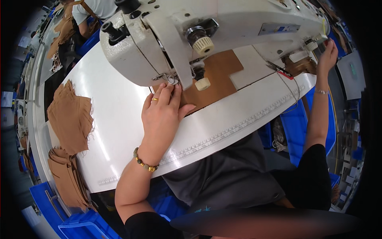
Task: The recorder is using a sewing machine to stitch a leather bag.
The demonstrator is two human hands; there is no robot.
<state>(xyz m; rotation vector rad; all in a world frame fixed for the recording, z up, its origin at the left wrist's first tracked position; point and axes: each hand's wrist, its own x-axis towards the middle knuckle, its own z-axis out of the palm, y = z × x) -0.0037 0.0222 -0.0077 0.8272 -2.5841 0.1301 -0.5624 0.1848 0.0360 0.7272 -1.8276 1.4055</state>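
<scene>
My left hand (163,105), with a ring and a beaded bracelet, lies flat with its fingers stretched out on a brown fabric piece (217,93). Its fingertips sit right by the presser foot (171,78) of a white sewing machine (234,28). The needle point cannot be made out there. Part of the fabric runs beneath the machine arm. At the machine's far right end my right hand (328,55) is raised, fingers extended upward, the tips at the lower edge of the handwheel (327,28). Nothing shows in its palm.
Stacked brown pieces (71,117) with frayed edges lie at the table's left, more (67,179) below them. Red-handled thread snips (284,75) rest under the machine arm near bunched brown material (300,65). A ruler scale (238,124) lines the front edge. Blue bins (296,131) stand below; another person (93,12) sits beyond.
</scene>
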